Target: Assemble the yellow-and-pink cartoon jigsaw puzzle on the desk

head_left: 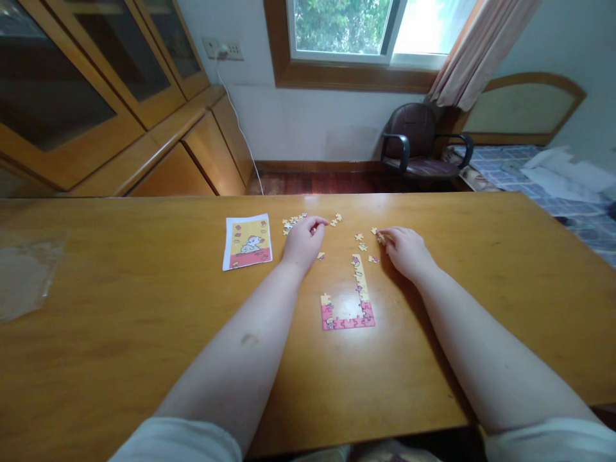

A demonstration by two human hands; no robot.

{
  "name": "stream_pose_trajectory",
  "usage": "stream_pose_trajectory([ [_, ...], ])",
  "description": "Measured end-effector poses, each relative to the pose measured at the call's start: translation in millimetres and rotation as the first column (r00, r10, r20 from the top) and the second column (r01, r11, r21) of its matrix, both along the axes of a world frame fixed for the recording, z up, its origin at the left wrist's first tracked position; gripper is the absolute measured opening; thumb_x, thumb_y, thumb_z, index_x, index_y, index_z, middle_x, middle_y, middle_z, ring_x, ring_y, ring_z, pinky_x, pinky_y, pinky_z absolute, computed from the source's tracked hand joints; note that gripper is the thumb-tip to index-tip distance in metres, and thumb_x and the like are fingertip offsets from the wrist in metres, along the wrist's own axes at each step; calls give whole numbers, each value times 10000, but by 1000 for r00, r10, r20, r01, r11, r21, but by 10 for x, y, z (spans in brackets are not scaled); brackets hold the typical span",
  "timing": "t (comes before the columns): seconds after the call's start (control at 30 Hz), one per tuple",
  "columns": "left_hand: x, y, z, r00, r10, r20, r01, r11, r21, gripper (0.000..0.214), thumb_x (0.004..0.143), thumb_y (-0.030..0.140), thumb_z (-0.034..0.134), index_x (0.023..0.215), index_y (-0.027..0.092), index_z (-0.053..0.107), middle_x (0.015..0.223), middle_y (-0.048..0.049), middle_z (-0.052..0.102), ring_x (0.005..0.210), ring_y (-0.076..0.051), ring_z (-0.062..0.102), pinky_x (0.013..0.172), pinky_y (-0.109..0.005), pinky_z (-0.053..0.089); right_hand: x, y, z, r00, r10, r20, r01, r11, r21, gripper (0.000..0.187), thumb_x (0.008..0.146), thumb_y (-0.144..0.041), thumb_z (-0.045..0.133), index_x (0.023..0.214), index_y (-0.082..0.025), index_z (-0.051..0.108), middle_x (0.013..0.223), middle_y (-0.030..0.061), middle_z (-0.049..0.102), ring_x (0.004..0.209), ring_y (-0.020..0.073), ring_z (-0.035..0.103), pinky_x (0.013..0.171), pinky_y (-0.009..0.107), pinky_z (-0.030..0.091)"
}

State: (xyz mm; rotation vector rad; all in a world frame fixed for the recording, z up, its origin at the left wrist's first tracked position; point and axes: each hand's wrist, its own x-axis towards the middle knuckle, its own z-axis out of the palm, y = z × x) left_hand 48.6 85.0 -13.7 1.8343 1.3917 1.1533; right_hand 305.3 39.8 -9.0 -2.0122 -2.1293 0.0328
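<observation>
My left hand point(304, 242) is over the far middle of the table, its fingers curled together. Its fingertips are beside two yellow puzzle pieces point(335, 220); whether anything is between them is hidden. My right hand point(407, 250) has its fingers pinched at a yellow puzzle piece point(381, 238), with another loose piece touching or close by. Between the hands lie several loose pieces point(359, 237). Nearer me is a partly joined puzzle border point(349, 323), pink along the bottom, with a short left side and a longer yellow right side.
A reference picture point(248, 242) of a white character on yellow and pink lies left of my left hand. Behind that hand is a pile of pieces point(294, 222). Clear plastic point(29, 276) lies at the far left of the wooden table point(144, 359). A chair point(416, 141) stands beyond.
</observation>
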Motion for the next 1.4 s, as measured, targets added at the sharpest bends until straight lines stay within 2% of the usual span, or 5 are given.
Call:
stream_pose_trajectory([
  [0.3,1,-4,4,1000,1,-2,-1,1000,7,226,844,226,512,895,192,730,742,-14,650,734,-171,610,699,-288,444,-144,-182,199,983,180,35,-173,973,-154,181,864,-284,598,876,-220,767,924,60,743,878,229,641,791,314,442],
  [0.63,-4,-9,10,1000,2,-4,-2,1000,1,230,842,229,512,894,196,733,734,-13,655,739,-175,615,706,-291,449,-159,-168,154,993,87,-79,-104,961,-257,107,821,-197,628,837,-204,734,916,70,720,816,204,639,741,292,457],
  [0.97,-2,-5,2,1000,-1,6,1,1000,11,223,841,234,515,884,195,730,734,-13,650,738,-172,611,710,-288,449,-201,-244,187,991,125,-56,-137,939,-317,62,838,-200,620,796,-186,664,947,99,694,904,234,627,824,316,456],
  [1.27,-6,-9,11,999,-3,-40,3,1000,7,230,848,235,509,899,202,731,748,-15,660,746,-175,611,706,-286,451,-298,-295,271,993,69,-91,-100,911,-400,47,820,-179,629,852,-195,659,911,57,708,819,186,621,704,259,432],
  [1.4,-28,-10,9,994,-6,-112,10,999,37,231,850,232,510,899,211,735,755,-18,670,768,-182,607,702,-286,441,-302,-303,303,987,134,-89,-157,921,-356,72,821,-169,614,808,-193,681,891,63,705,834,190,618,730,262,435],
])
